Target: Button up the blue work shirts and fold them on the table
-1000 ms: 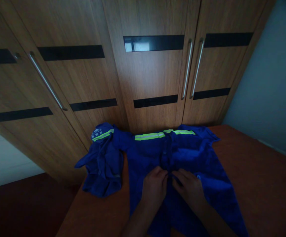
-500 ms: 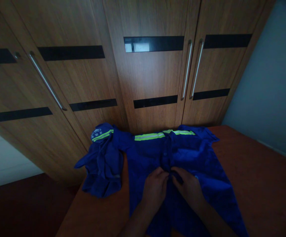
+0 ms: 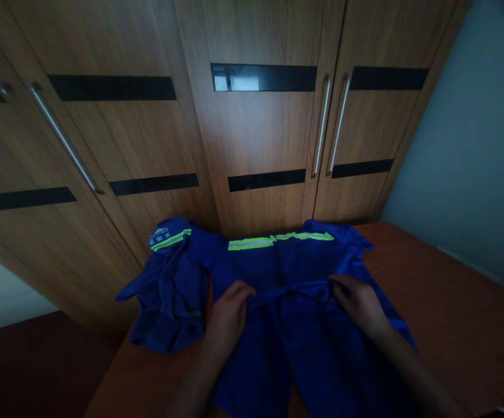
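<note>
A blue work shirt [image 3: 261, 348] with yellow-green reflective strips across its upper part lies spread on the brown table. My left hand [image 3: 232, 310] pinches the cloth on the left side. On the opposite side my right hand [image 3: 360, 305] grips it between thumb and fingers. A raised fold of the shirt runs between the two hands, level with its middle. Below the fold the cloth hangs in two parts with a narrow gap at the bottom. The fingertips are partly lost in the dim light.
Left of the shirt is a crumpled blue garment [image 3: 169, 307] with a reflective strip and white print. Behind the table [image 3: 443, 313] stands a wooden wardrobe [image 3: 261, 128] with metal handles. A pale wall [image 3: 465, 162] rises at the right.
My hands have moved apart from the shirt's button front, one to each side, lifting a fold of cloth between them. The view has shifted slightly.
</note>
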Action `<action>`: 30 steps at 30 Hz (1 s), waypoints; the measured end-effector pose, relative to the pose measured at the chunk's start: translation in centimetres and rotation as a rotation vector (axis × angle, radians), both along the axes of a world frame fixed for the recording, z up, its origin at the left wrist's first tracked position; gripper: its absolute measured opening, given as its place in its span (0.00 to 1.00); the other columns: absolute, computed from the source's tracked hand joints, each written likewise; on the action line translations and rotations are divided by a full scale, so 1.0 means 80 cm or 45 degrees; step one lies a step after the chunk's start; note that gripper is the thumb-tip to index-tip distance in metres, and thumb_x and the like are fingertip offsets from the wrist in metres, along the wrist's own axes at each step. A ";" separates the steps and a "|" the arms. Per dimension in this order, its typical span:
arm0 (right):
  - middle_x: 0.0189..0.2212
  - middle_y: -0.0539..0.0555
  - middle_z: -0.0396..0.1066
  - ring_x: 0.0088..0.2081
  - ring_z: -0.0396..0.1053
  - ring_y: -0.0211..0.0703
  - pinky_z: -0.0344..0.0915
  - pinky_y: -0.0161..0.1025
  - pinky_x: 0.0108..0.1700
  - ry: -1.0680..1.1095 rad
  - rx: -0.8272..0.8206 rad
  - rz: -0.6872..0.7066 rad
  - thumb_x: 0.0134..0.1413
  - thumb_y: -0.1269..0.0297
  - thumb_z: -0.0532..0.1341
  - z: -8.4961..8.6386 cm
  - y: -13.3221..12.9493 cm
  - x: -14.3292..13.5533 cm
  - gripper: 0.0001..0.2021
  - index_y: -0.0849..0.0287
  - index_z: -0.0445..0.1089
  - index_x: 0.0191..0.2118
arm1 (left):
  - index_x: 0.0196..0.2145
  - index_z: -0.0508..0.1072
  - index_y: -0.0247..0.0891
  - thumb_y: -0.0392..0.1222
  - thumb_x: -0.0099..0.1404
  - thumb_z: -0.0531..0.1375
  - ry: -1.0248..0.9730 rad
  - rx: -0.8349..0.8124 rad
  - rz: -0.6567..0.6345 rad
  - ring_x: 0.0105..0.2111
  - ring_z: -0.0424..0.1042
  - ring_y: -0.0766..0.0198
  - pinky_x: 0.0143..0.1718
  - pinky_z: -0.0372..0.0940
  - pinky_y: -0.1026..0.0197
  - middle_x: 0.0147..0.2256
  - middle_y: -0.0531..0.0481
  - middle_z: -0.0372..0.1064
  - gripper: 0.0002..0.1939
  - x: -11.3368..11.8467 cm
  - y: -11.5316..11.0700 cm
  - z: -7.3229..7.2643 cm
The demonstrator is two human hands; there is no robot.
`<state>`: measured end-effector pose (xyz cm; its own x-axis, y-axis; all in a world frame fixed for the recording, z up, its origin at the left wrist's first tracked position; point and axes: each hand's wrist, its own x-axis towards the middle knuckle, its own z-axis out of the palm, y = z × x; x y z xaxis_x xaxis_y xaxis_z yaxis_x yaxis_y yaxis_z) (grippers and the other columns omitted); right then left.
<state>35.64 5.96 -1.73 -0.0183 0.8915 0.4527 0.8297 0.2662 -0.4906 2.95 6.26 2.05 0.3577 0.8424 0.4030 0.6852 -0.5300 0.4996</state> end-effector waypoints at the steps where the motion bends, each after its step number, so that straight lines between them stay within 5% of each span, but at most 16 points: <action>1: 0.40 0.56 0.75 0.41 0.73 0.46 0.67 0.41 0.46 -0.141 -0.076 -0.008 0.57 0.66 0.52 0.002 0.000 -0.003 0.15 0.58 0.73 0.44 | 0.38 0.73 0.41 0.25 0.62 0.47 0.100 -0.074 0.004 0.39 0.71 0.64 0.42 0.65 0.62 0.38 0.48 0.70 0.19 0.003 -0.001 -0.004; 5: 0.45 0.59 0.71 0.46 0.68 0.51 0.63 0.45 0.49 -0.503 -0.071 -0.059 0.50 0.75 0.54 0.028 -0.010 -0.036 0.20 0.59 0.70 0.50 | 0.44 0.72 0.40 0.23 0.52 0.50 0.399 -0.126 0.097 0.46 0.68 0.57 0.49 0.61 0.55 0.43 0.45 0.70 0.25 0.028 -0.014 0.004; 8: 0.48 0.57 0.69 0.49 0.64 0.50 0.60 0.45 0.50 -0.465 0.091 0.075 0.50 0.75 0.54 0.054 -0.018 -0.074 0.20 0.56 0.69 0.49 | 0.50 0.68 0.42 0.25 0.51 0.52 0.370 -0.032 0.103 0.50 0.64 0.54 0.52 0.57 0.52 0.49 0.46 0.66 0.28 0.052 -0.022 0.028; 11: 0.40 0.55 0.70 0.43 0.65 0.47 0.60 0.42 0.45 -0.439 0.080 0.167 0.53 0.72 0.56 0.063 -0.014 -0.108 0.11 0.54 0.70 0.42 | 0.47 0.68 0.42 0.28 0.54 0.53 0.304 -0.009 0.048 0.47 0.65 0.56 0.51 0.58 0.55 0.44 0.46 0.68 0.22 0.078 -0.015 0.041; 15: 0.33 0.55 0.68 0.38 0.64 0.47 0.57 0.41 0.40 -0.545 -0.018 0.069 0.51 0.69 0.59 0.040 0.007 -0.128 0.02 0.57 0.67 0.33 | 0.38 0.68 0.39 0.34 0.59 0.54 0.381 -0.070 0.112 0.41 0.67 0.57 0.45 0.62 0.57 0.37 0.46 0.68 0.08 0.103 0.009 0.019; 21: 0.30 0.52 0.69 0.37 0.65 0.45 0.54 0.40 0.40 -0.516 -0.046 0.076 0.53 0.68 0.59 -0.001 0.025 -0.121 0.01 0.56 0.67 0.31 | 0.36 0.67 0.39 0.34 0.62 0.54 0.344 -0.183 0.088 0.37 0.69 0.60 0.40 0.62 0.60 0.36 0.48 0.68 0.05 0.102 0.024 -0.029; 30: 0.27 0.51 0.70 0.32 0.66 0.42 0.54 0.39 0.37 -0.476 0.085 0.108 0.54 0.72 0.57 -0.004 0.022 -0.120 0.06 0.57 0.69 0.30 | 0.39 0.71 0.40 0.35 0.63 0.55 0.235 -0.167 0.047 0.39 0.69 0.63 0.42 0.63 0.62 0.38 0.50 0.66 0.07 0.095 0.025 -0.038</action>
